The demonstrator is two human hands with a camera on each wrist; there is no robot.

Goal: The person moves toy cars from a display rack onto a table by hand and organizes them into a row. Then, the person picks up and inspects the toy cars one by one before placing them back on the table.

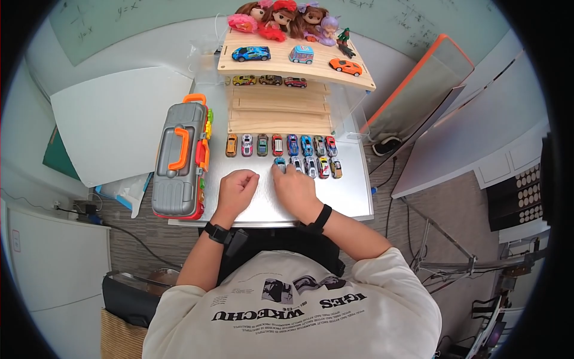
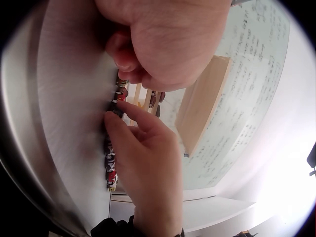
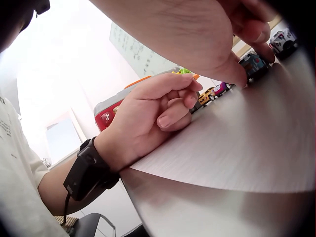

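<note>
My right hand (image 1: 297,190) pinches a small teal toy car (image 1: 279,162) between thumb and fingers, at the left end of the front row of toy cars. In the right wrist view, the teal car's nose shows between those fingertips, down at the tabletop. A white toy car (image 3: 283,41) stands just beside it. My left hand (image 1: 237,188) rests on the table to the left, its fingers loosely curled around nothing. Behind both hands runs a longer row of toy cars, from an orange one (image 1: 231,145) to a red-and-blue one (image 1: 330,146).
A wooden tiered rack (image 1: 281,107) stands behind the rows, with toy cars and dolls (image 1: 281,21) on top. To the left lies a grey tool case (image 1: 177,161) with orange handles. The silver table's (image 1: 353,200) front edge is close to my body.
</note>
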